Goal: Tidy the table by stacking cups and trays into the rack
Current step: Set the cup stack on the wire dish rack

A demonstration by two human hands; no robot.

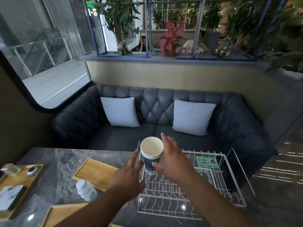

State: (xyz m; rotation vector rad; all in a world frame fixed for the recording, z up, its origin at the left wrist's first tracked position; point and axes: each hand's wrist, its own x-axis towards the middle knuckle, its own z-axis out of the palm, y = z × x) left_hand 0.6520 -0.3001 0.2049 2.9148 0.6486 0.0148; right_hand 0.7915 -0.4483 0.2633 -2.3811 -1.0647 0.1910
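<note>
Several nested cups stand upright as one stack in the far left corner of the rack, mouth up, their base among the wire tines. The right hand is spread open just right of the stack, fingers straight, thumb at the stack's lower wall; whether it touches cannot be told. The left hand is also open, its fingers straight beside the rack's left edge, holding nothing. Neither hand grips the stack.

By this, the cup step looks finished or nearly so, and the trays remain. One tray lies flat on the table just left of the rack, and a second tray sits at the near edge. A third tray at far left carries small items. A bottle stands between the first two.

The next move likely calls for lifting the nearest tray by its edges and standing it in the rack's tines, clear of the bottle and the stack.
</note>
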